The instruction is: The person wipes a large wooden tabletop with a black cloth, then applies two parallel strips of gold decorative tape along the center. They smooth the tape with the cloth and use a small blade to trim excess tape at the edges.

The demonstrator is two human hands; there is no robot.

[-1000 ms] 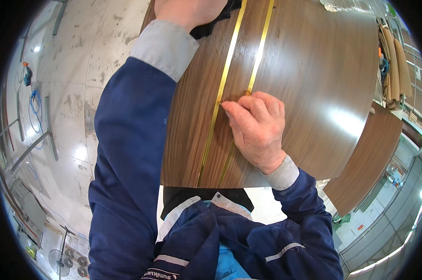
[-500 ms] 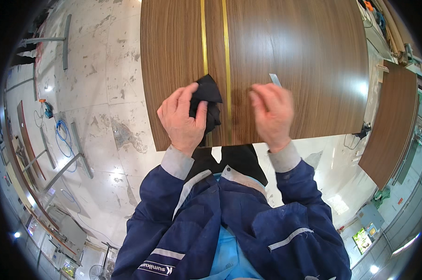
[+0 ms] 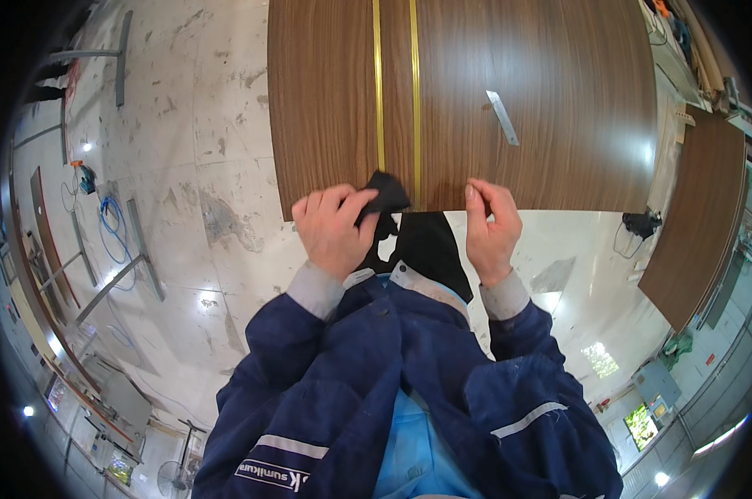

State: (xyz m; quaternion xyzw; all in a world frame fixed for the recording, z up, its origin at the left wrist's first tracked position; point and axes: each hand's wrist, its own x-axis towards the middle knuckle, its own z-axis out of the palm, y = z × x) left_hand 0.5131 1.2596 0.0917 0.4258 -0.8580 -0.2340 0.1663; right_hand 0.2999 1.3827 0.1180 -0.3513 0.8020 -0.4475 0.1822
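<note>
Before me lies a brown wood-grain panel (image 3: 542,50) with two thin gold strips, the left strip (image 3: 379,91) and the right strip (image 3: 415,91), running lengthwise. My left hand (image 3: 334,224) is closed on a crumpled black cloth (image 3: 386,195) at the panel's near edge, by the ends of the strips. Some of the cloth hangs below the edge. My right hand (image 3: 491,229) is at the same edge farther right, thumb and forefinger pinched together. Whatever is in that pinch, if anything, is too small to make out. A flat silver metal blade (image 3: 502,118) rests on the panel beyond my right hand.
Another brown panel (image 3: 696,224) stands to the right, with a black corded object (image 3: 640,224) beside it. On the stained pale floor (image 3: 201,166) at left lie a blue coiled hose (image 3: 114,229), a power tool (image 3: 85,179) and grey metal frames (image 3: 147,258).
Both hands have come back toward my body to the panel's near edge, the left one bringing the cloth along. The blade now shows in full, clear of my right hand.
</note>
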